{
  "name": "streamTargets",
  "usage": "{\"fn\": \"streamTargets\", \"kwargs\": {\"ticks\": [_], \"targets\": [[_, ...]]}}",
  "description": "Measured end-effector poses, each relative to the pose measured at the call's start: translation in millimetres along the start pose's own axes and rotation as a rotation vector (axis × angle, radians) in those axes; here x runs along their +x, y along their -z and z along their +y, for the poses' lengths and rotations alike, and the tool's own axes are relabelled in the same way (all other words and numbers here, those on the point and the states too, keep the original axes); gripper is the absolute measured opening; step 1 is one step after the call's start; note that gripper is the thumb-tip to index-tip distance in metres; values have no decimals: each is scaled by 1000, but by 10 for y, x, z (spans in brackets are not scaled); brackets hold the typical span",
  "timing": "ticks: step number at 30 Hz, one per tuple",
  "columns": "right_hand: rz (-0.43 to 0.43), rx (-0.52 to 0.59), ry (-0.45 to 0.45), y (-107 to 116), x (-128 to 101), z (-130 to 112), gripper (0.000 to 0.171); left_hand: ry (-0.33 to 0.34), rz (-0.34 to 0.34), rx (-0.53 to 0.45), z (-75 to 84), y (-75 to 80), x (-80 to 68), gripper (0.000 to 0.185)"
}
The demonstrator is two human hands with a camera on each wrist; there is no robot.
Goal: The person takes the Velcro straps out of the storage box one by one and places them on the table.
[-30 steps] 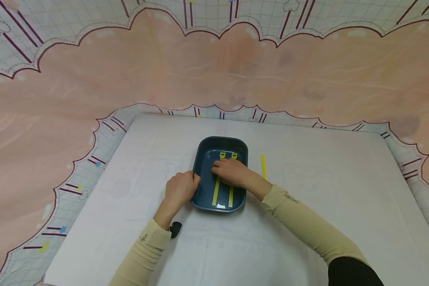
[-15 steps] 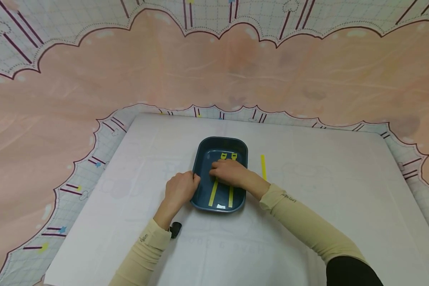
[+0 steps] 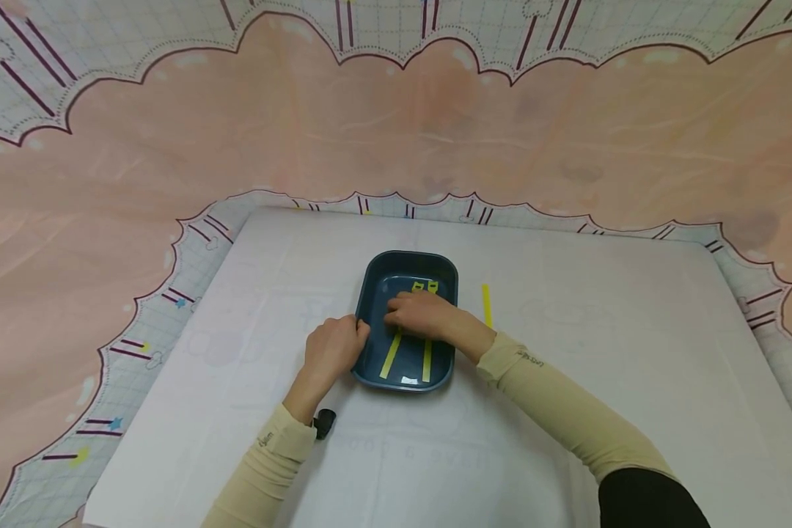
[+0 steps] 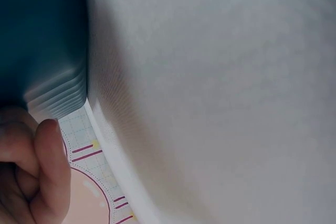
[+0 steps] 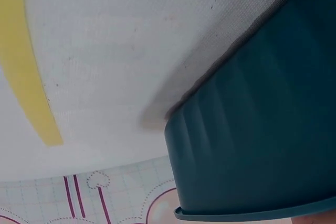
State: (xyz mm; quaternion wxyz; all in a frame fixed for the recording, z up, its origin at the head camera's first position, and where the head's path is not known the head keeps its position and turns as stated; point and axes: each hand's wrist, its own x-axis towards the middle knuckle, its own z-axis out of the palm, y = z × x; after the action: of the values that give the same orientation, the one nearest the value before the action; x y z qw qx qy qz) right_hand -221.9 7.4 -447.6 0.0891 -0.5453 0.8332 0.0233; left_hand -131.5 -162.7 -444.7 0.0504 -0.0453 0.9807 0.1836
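A white cloth-covered table (image 3: 567, 411) sits before a pink fabric backdrop (image 3: 396, 139) with scalloped grid-patterned borders and dark purple dashes. A single yellow paper strip (image 3: 485, 305) lies flat on the table, just right of centre, running near to far. A small black object (image 3: 325, 422) rests near the table's near-left area.

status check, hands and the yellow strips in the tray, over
Left hand grips tray rim. Right hand inside tray, pressing on two yellow strips. Third strip lies on table right of tray. Nothing in the way.
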Motion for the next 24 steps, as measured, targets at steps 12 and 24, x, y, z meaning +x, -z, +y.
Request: {"fn": "streamTargets", "kwargs": {"ticks": [12, 24], "targets": [[-24, -50, 22, 22, 52, -42, 22, -4, -12, 2, 19, 17, -2, 35], [-20, -115, 37, 3, 42, -82, 23, -6, -2, 8, -7, -6, 0, 36]]}}
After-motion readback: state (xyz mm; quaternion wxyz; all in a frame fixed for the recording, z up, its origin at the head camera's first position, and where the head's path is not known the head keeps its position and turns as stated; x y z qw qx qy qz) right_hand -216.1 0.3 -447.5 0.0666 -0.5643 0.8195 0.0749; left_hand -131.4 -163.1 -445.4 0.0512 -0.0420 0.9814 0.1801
